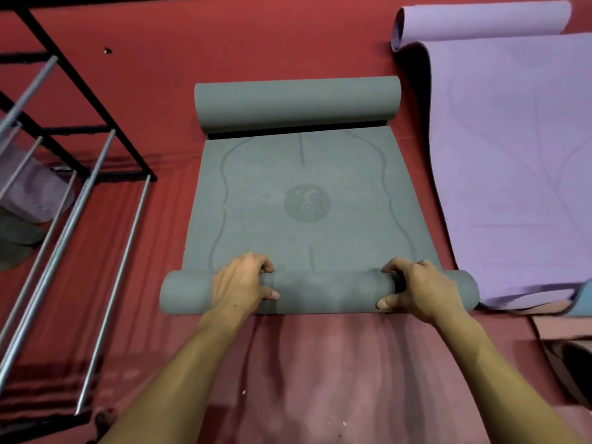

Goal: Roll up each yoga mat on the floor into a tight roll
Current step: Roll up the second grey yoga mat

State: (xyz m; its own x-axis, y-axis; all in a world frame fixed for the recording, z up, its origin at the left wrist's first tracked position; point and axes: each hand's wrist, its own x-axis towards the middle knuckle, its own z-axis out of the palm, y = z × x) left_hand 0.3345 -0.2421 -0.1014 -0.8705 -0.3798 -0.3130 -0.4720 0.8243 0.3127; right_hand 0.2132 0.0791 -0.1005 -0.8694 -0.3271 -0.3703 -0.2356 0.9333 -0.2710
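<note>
While the grey mat (304,200) lies on the red floor (160,59), both hands grasp its near rolled end: the left hand (242,283) and the right hand (413,288) curl their fingers over the roll (326,291). Only a small roll is formed; most of the mat is flat, and its far end curls up on itself. The purple mat (512,161) beside it looks unrolled, so much remains.

grey mat (304,200), lilac mat (512,155), red floor (256,36)
</note>
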